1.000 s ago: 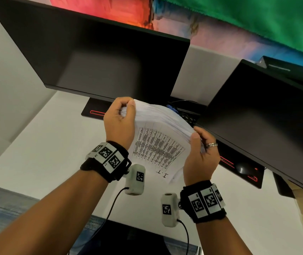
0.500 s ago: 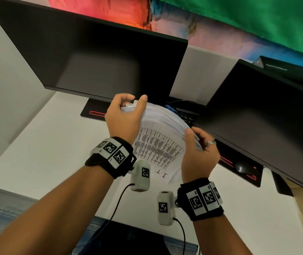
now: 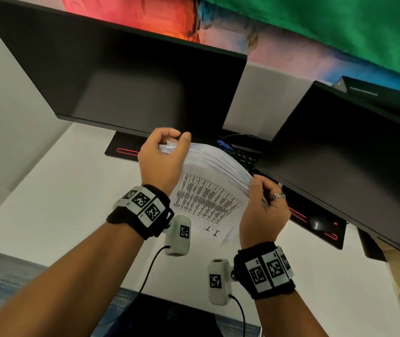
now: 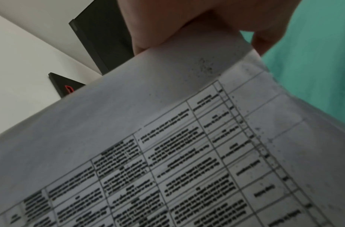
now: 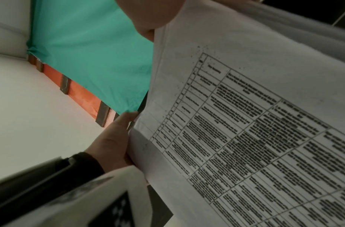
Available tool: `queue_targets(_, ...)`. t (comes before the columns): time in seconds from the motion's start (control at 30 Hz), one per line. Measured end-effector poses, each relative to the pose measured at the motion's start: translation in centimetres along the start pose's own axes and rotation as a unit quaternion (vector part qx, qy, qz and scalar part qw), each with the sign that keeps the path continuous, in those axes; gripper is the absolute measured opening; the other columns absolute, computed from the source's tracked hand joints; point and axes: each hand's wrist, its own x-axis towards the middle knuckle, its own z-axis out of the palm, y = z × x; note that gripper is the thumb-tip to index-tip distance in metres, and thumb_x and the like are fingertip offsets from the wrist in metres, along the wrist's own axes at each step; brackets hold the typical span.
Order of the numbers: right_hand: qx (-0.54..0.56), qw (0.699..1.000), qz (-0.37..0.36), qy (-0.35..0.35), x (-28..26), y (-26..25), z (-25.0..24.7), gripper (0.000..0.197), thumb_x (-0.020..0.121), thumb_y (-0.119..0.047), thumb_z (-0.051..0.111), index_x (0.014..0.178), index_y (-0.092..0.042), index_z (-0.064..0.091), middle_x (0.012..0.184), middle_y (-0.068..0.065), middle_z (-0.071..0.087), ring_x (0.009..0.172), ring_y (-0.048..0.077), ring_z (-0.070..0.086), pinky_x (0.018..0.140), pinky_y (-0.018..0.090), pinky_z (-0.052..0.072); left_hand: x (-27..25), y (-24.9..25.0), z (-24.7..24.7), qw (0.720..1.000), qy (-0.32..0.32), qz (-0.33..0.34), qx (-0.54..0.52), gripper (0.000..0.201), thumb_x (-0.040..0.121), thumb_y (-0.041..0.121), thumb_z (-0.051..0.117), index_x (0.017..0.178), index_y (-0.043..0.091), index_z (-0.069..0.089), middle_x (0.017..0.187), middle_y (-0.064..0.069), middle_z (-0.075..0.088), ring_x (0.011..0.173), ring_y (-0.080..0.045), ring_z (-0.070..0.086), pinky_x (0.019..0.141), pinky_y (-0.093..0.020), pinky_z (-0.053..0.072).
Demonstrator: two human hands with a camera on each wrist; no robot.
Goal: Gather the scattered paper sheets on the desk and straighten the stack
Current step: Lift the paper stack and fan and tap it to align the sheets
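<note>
A thick stack of white paper sheets (image 3: 208, 190) stands on edge above the white desk (image 3: 55, 203), its front sheet printed with a table. My left hand (image 3: 162, 156) curls round the stack's upper left corner, thumb on the near face. My right hand (image 3: 262, 205) grips the right edge, thumb in front and fingers behind. The top edges fan out and bow. The printed sheet (image 4: 187, 153) fills the left wrist view under my thumb. In the right wrist view the same sheet (image 5: 245, 122) shows with my left hand (image 5: 113, 138) at its far edge.
Two dark monitors (image 3: 126, 76) (image 3: 344, 154) stand close behind and to the right of the stack. Their black bases with red lines (image 3: 123, 148) (image 3: 315, 222) sit on the desk. Black and blue cables (image 3: 228, 144) lie between them. A dark chair (image 3: 165, 319) is below.
My left thumb has lifted off the corner and the fingers have loosened. The stack has bowed more and its top edges have fanned. Both hands have shifted slightly left and up.
</note>
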Motion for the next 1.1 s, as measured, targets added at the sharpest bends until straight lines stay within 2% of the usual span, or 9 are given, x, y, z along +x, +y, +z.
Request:
queue_targets(0.1,-0.001,1.0,-0.004,-0.002,-0.1,-0.3,0.0,0.012,0.089,-0.012,0.069,0.097,-0.004,0.073,0.086,-0.003,0.072,0.078,0.003,0.068,0.073,0.025,0.059,0.3,-0.2,0.0,1.0,-0.028,-0.01,-0.007,0.027,0.078,0.035,0.083,0.089,0.015,0.068,0.086,-0.003,0.069,0.074,-0.01,0.063,0.069,-0.023,0.055)
queue_targets(0.27,-0.003,0.999,-0.012,-0.034,-0.4,-0.3,-0.2,0.018,0.086,-0.014,0.073,0.101,-0.005,0.071,0.088,-0.007,0.071,0.081,0.006,0.071,0.068,0.035,0.063,1.3,-0.4,-0.3,1.0,-0.018,-0.018,0.002,0.016,0.086,0.027,0.074,0.086,0.012,0.069,0.08,0.006,0.065,0.071,-0.003,0.058,0.07,-0.019,0.05)
queue_targets(0.47,0.018,0.992,-0.009,-0.127,-0.7,0.0,-1.5,0.045,0.073,-0.013,0.083,0.109,-0.028,0.061,0.098,-0.022,0.07,0.093,0.008,0.072,0.072,0.021,0.059,1.5,-0.8,-0.5,0.999,-0.036,-0.023,0.018,0.016,0.085,0.026,0.075,0.098,0.021,0.067,0.09,0.011,0.064,0.084,-0.01,0.063,0.086,-0.037,0.057)
queue_targets(0.63,0.05,0.993,0.049,-0.096,-0.2,1.6,-1.8,0.051,0.072,0.0,0.083,0.114,-0.019,0.06,0.099,0.0,0.073,0.091,0.013,0.073,0.077,0.025,0.059,1.2,-0.8,-0.3,0.998,-0.062,0.003,0.029,0.006,0.092,0.025,0.067,0.095,0.02,0.067,0.088,0.014,0.065,0.086,-0.003,0.062,0.089,-0.035,0.055)
queue_targets(0.73,0.003,0.995,0.057,-0.081,0.4,1.6,-2.0,0.024,0.076,-0.008,0.082,0.094,-0.019,0.07,0.083,-0.007,0.071,0.072,-0.003,0.069,0.065,0.01,0.052,1.0,-1.3,-1.1,0.993,-0.113,0.012,-0.021,0.034,0.087,0.026,0.072,0.116,0.02,0.056,0.098,0.006,0.061,0.083,0.007,0.059,0.079,-0.014,0.051)
queue_targets(0.83,-0.025,0.994,0.054,-0.097,1.0,1.3,-2.1,0.017,0.079,-0.011,0.08,0.093,-0.013,0.071,0.082,-0.011,0.07,0.071,-0.008,0.068,0.062,0.007,0.051,1.2,-3.6,-2.9,0.974,-0.222,-0.034,-0.039,0.084,0.068,0.006,0.086,0.133,0.027,0.038,0.115,0.002,0.053,0.096,0.003,0.062,0.081,-0.019,0.055)
queue_targets(0.9,-0.026,0.991,0.074,-0.107,1.4,1.3,-2.1,0.018,0.08,-0.014,0.08,0.094,-0.017,0.07,0.084,-0.01,0.071,0.074,-0.005,0.069,0.064,0.011,0.054,1.2,-5.5,-3.9,0.961,-0.268,-0.059,-0.006,0.097,0.059,0.003,0.093,0.135,0.027,0.039,0.124,0.002,0.055,0.11,-0.005,0.062,0.089,-0.025,0.057)
queue_targets(1.0,-0.032,0.987,0.089,-0.129,1.9,1.0,-2.2,0.024,0.079,-0.016,0.081,0.1,-0.014,0.071,0.089,-0.007,0.073,0.079,0.0,0.072,0.069,0.02,0.06,0.9,-7.2,-4.2,0.954,-0.287,-0.058,0.067,0.073,0.061,0.019,0.094,0.127,0.013,0.062,0.119,0.002,0.071,0.112,-0.009,0.067,0.097,-0.038,0.057)
queue_targets(1.1,-0.019,0.983,0.101,-0.15,2.7,1.4,-2.8,0.036,0.073,-0.006,0.083,0.102,-0.02,0.065,0.091,-0.005,0.072,0.081,0.004,0.073,0.068,0.025,0.062,0.6,-7.6,-4.0,0.956,-0.276,-0.069,0.073,0.049,0.069,0.014,0.089,0.115,0.014,0.072,0.11,0.003,0.076,0.102,-0.007,0.072,0.095,-0.035,0.058)
